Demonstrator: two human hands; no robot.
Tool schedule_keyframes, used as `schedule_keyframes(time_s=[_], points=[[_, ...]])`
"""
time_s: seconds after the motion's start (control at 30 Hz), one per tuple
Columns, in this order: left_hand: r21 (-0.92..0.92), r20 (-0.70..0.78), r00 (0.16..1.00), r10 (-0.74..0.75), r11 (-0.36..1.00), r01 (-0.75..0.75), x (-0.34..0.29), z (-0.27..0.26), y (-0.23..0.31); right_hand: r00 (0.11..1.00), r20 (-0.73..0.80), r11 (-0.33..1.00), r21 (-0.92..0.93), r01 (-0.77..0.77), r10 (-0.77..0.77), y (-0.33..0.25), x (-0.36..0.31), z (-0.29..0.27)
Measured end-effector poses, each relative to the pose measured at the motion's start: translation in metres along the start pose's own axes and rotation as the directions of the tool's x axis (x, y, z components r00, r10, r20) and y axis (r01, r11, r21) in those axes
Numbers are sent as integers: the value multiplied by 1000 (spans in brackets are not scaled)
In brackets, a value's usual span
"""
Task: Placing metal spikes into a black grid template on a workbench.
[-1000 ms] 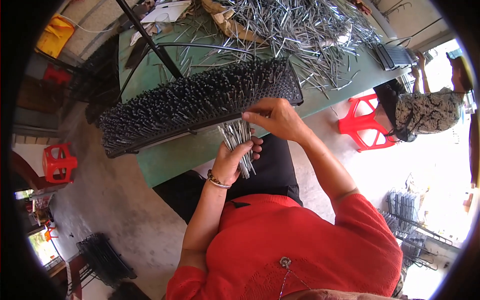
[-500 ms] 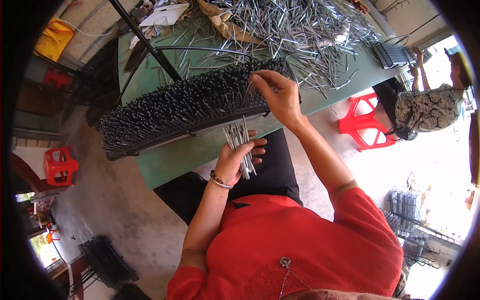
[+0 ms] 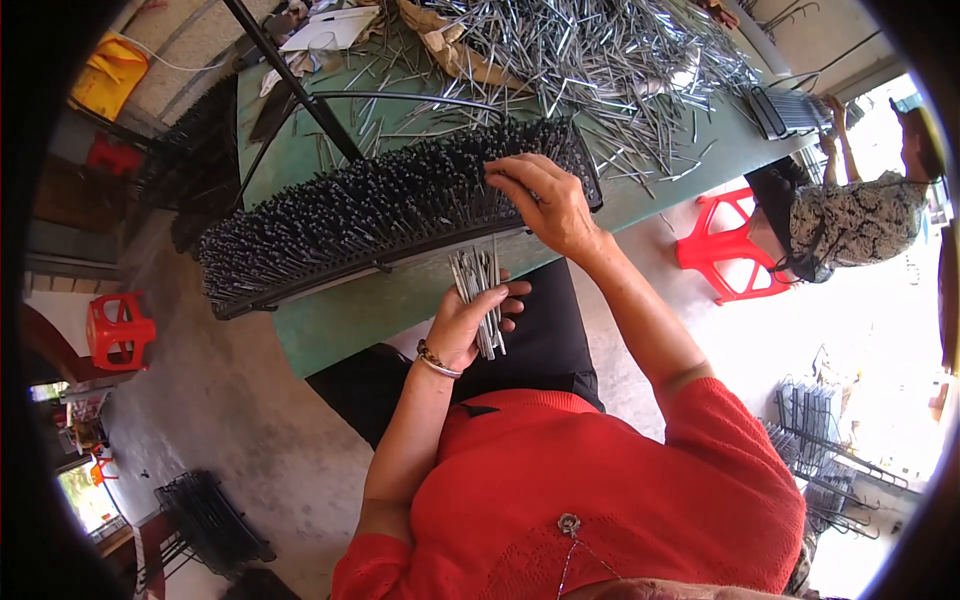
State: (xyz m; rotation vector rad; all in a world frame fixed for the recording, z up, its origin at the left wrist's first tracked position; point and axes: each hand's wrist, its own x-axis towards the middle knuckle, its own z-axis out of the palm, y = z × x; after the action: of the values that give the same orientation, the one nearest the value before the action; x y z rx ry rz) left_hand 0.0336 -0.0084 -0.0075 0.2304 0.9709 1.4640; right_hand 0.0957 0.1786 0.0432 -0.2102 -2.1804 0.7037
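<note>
Black perforated rack (image 3: 330,279), bristling with thin rods, sat on green table (image 3: 325,335); a strip of tabletop showed between rack's near rim and table edge. Left hand (image 3: 464,322) held a bundle of metal rods (image 3: 476,272) in front of rack, tips near its rim. Right hand (image 3: 552,203) was over rack's right end, fingers pinched narrow; couldn't tell if they held a rod. Rod pile (image 3: 610,60) lay behind rack.

Rod bundle (image 3: 466,275): silver-grey
Rod pile (image 3: 610,60): silver-grey, glinting
Rack (image 3: 340,220): black, flecked grey
Desk (image 3: 325,325): plain green
Sweater (image 3: 590,460): red
Trousers (image 3: 555,315): black
Stools (image 3: 722,248): red
Co-worker's shirt (image 3: 855,220): tan, mottled black
Floor (image 3: 250,420): mottled grey
Paper sheet (image 3: 325,32): white
</note>
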Motion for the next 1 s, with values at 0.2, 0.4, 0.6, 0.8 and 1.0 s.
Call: schedule_keyframes(time_s=[0.2,0.4,0.6,0.8,1.0], points=[[2,-62,998,-31,1000,31,1,-1,-1,994,54,995,39,-96,93,5,-10,10],[-5,-30,999,-17,1000,16,2,-2,-2,997,-32,996,-60,64,-66,6,-10,14],[-19,-13,1000,9,1000,-10,1,3,0,987,-68,982,-136,134,-144,0,-14,10],[-40,-50,997,67,997,-69,-2,9,7,710,483,738,175,-651,512,-21,-29,-7],[-4,-24,997,78,997,-78,-3,14,5,626,538,491,391,-779,565,-11,-35,-7]])
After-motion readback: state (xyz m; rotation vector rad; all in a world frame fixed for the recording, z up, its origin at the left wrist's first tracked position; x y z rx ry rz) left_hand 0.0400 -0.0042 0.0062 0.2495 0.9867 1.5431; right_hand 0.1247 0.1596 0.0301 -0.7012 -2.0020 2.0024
